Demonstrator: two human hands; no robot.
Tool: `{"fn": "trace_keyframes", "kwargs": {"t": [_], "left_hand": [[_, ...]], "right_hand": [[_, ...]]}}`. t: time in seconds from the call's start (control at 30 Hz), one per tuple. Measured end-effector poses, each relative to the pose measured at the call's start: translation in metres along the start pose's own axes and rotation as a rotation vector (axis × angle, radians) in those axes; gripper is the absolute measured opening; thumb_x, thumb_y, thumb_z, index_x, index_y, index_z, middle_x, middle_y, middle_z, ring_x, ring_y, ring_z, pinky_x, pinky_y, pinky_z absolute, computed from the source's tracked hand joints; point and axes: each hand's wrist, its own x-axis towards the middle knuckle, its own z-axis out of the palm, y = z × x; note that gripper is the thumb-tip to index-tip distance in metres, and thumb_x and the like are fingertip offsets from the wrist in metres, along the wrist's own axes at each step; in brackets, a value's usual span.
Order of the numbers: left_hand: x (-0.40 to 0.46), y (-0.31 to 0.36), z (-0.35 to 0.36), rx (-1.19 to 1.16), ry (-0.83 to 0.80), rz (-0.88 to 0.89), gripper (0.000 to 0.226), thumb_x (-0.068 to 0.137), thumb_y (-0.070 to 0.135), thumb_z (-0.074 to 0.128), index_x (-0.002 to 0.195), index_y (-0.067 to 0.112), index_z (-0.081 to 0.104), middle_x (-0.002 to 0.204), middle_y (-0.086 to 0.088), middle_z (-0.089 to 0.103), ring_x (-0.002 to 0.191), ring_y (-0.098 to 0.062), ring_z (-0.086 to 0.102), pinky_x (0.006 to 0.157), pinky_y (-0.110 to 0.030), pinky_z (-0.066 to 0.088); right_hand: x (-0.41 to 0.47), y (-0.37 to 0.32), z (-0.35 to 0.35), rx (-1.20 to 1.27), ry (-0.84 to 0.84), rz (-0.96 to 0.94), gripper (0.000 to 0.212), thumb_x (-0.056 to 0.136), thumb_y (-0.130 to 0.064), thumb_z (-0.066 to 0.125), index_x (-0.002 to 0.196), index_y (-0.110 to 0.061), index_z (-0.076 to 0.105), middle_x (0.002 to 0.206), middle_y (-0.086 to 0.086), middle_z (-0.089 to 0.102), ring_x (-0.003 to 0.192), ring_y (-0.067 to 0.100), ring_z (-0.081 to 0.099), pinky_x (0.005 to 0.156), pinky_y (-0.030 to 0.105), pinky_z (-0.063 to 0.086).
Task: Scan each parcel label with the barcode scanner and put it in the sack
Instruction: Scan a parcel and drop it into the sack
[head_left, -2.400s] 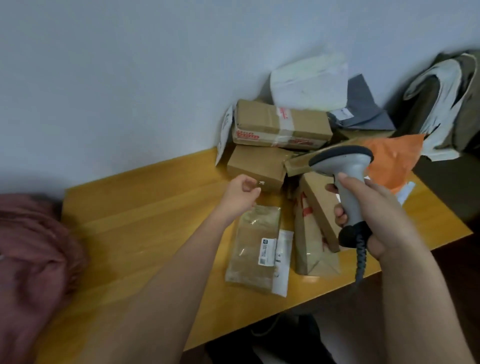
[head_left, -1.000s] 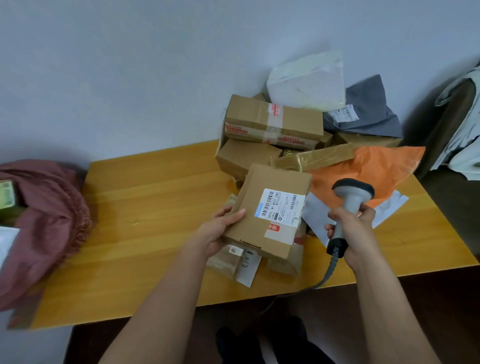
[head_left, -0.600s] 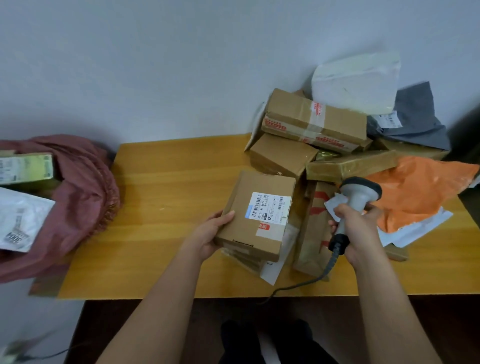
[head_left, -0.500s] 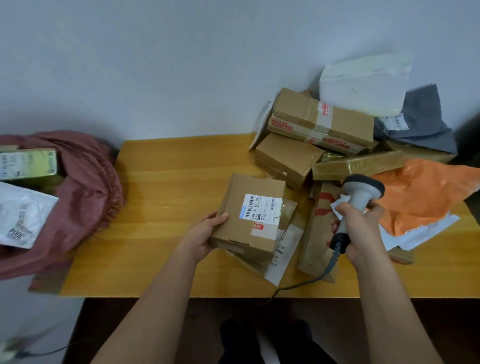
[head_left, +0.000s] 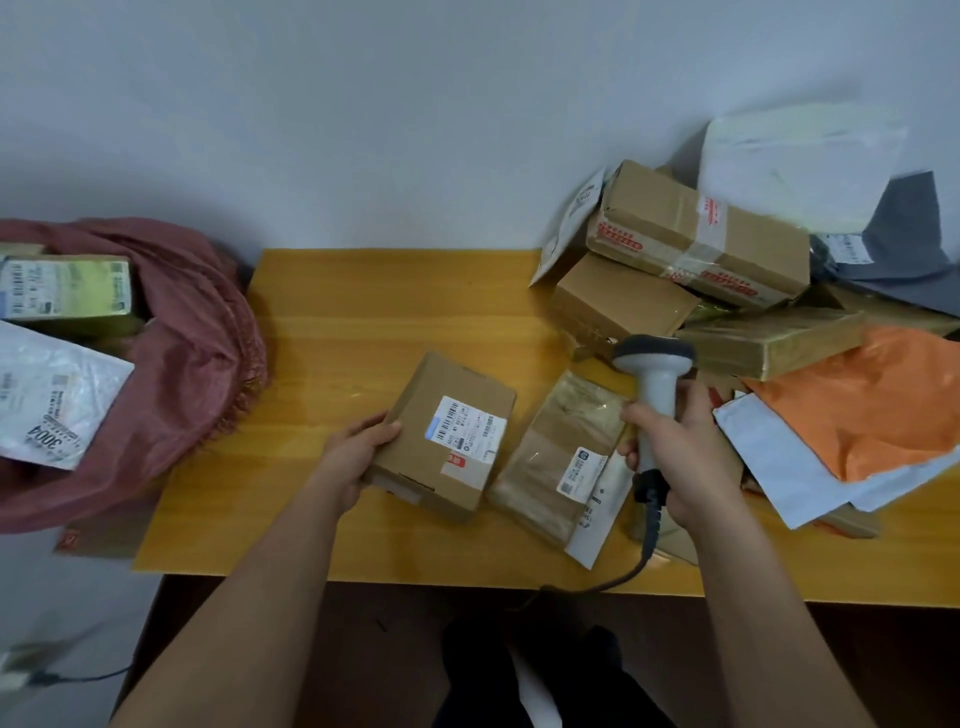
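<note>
My left hand (head_left: 358, 452) grips the left edge of a small cardboard box (head_left: 415, 415) with a white barcode label (head_left: 465, 431) facing up, held low over the wooden table (head_left: 363, 312). My right hand (head_left: 675, 457) holds the grey barcode scanner (head_left: 654, 374) by its handle, head up, to the right of the box. A clear-wrapped flat parcel (head_left: 556, 452) lies between the two hands. The dark red sack (head_left: 192, 353) sits at the table's left end, with a green-labelled box (head_left: 67, 291) and a white mailer (head_left: 47, 400) in its mouth.
A pile of parcels fills the right end: a taped carton (head_left: 701, 234), a plain box (head_left: 618, 301), a long flat box (head_left: 769, 338), orange (head_left: 872, 405), grey (head_left: 904, 239) and white (head_left: 795, 166) mailers. The scanner cable (head_left: 623, 566) hangs over the front edge.
The box has moved left, off the clear-wrapped parcel and toward the sack, still in my left hand. The scanner stays in my right hand. The view has swung left.
</note>
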Motion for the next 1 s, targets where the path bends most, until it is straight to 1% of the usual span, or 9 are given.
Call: {"fn": "trace_keyframes", "kwargs": {"t": [0.07, 0.13, 0.27, 0.47, 0.6, 0.67, 0.77, 0.87, 1.0], "left_hand": [[0.009, 0.0, -0.012, -0.061, 0.247, 0.118, 0.063, 0.079, 0.028, 0.081, 0.134, 0.018, 0.054, 0.127, -0.013, 0.061, 0.106, -0.028, 0.063, 0.084, -0.042, 0.055], [0.02, -0.005, -0.024, -0.057, 0.405, 0.082, 0.088, 0.072, 0.041, 0.085, 0.144, 0.021, 0.039, 0.142, -0.015, 0.047, 0.122, -0.032, 0.054, 0.099, -0.049, 0.049], [0.029, -0.035, -0.032, 0.002, 0.347, -0.229, 0.126, 0.06, 0.057, 0.086, 0.154, 0.014, 0.013, 0.155, -0.013, 0.028, 0.14, -0.038, 0.032, 0.108, -0.058, 0.037], [0.037, -0.068, 0.002, 0.06, 0.193, -0.215, 0.1, 0.068, 0.06, 0.079, 0.149, 0.023, 0.033, 0.152, -0.009, 0.034, 0.139, -0.034, 0.031, 0.112, -0.053, 0.034], [0.041, -0.067, 0.006, 0.219, 0.282, -0.191, 0.107, 0.07, 0.06, 0.077, 0.153, 0.037, 0.013, 0.157, -0.016, 0.012, 0.145, -0.038, 0.014, 0.114, -0.052, 0.026], [0.047, -0.066, -0.002, 0.243, 0.264, -0.152, 0.101, 0.076, 0.054, 0.075, 0.153, 0.039, 0.011, 0.159, -0.014, 0.012, 0.147, -0.038, 0.007, 0.117, -0.053, 0.022], [0.056, -0.06, -0.022, 0.221, 0.292, -0.077, 0.079, 0.086, 0.038, 0.07, 0.148, 0.045, 0.022, 0.15, -0.015, 0.024, 0.136, -0.034, 0.027, 0.106, -0.04, 0.036], [0.061, -0.057, -0.036, 0.197, 0.321, 0.008, 0.067, 0.094, 0.021, 0.059, 0.149, 0.041, 0.028, 0.145, -0.014, 0.028, 0.126, -0.03, 0.036, 0.093, -0.03, 0.037], [0.057, -0.056, -0.039, 0.077, 0.323, -0.151, 0.072, 0.085, 0.032, 0.073, 0.145, 0.017, 0.034, 0.144, -0.013, 0.037, 0.123, -0.034, 0.047, 0.102, -0.046, 0.047]], "right_hand": [[-0.007, -0.001, 0.013, -0.019, -0.094, 0.008, 0.036, 0.09, -0.011, 0.065, 0.119, -0.023, 0.047, 0.093, 0.015, 0.062, 0.046, 0.014, 0.056, 0.045, 0.029, 0.047], [-0.013, -0.002, 0.028, -0.038, -0.177, 0.014, 0.031, 0.091, -0.012, 0.065, 0.115, -0.024, 0.05, 0.092, 0.014, 0.062, 0.049, 0.016, 0.055, 0.048, 0.031, 0.046], [-0.025, -0.006, 0.057, -0.135, -0.322, -0.017, 0.019, 0.096, -0.022, 0.062, 0.114, -0.021, 0.056, 0.082, 0.008, 0.059, 0.051, 0.017, 0.057, 0.048, 0.029, 0.047], [-0.036, -0.025, 0.085, -0.24, -0.5, -0.008, 0.027, 0.101, -0.044, 0.051, 0.114, -0.023, 0.06, 0.058, 0.004, 0.063, 0.053, 0.016, 0.061, 0.051, 0.029, 0.05], [-0.045, -0.037, 0.101, -0.318, -0.567, -0.051, 0.029, 0.101, -0.044, 0.051, 0.115, -0.021, 0.062, 0.061, 0.008, 0.062, 0.049, 0.013, 0.06, 0.048, 0.024, 0.049], [-0.049, -0.043, 0.109, -0.332, -0.58, -0.064, 0.031, 0.101, -0.042, 0.05, 0.114, -0.017, 0.062, 0.063, 0.008, 0.06, 0.049, 0.013, 0.059, 0.048, 0.024, 0.049], [-0.056, -0.051, 0.117, -0.332, -0.583, -0.068, 0.033, 0.101, -0.042, 0.051, 0.112, -0.014, 0.063, 0.058, 0.009, 0.058, 0.049, 0.017, 0.057, 0.051, 0.028, 0.049], [-0.062, -0.059, 0.122, -0.307, -0.567, -0.063, 0.032, 0.101, -0.042, 0.05, 0.109, -0.014, 0.064, 0.056, 0.01, 0.058, 0.049, 0.02, 0.055, 0.052, 0.03, 0.048], [-0.073, -0.07, 0.126, -0.237, -0.532, -0.086, 0.033, 0.102, -0.037, 0.051, 0.109, -0.008, 0.065, 0.065, 0.017, 0.058, 0.047, 0.019, 0.053, 0.049, 0.03, 0.044]]}}
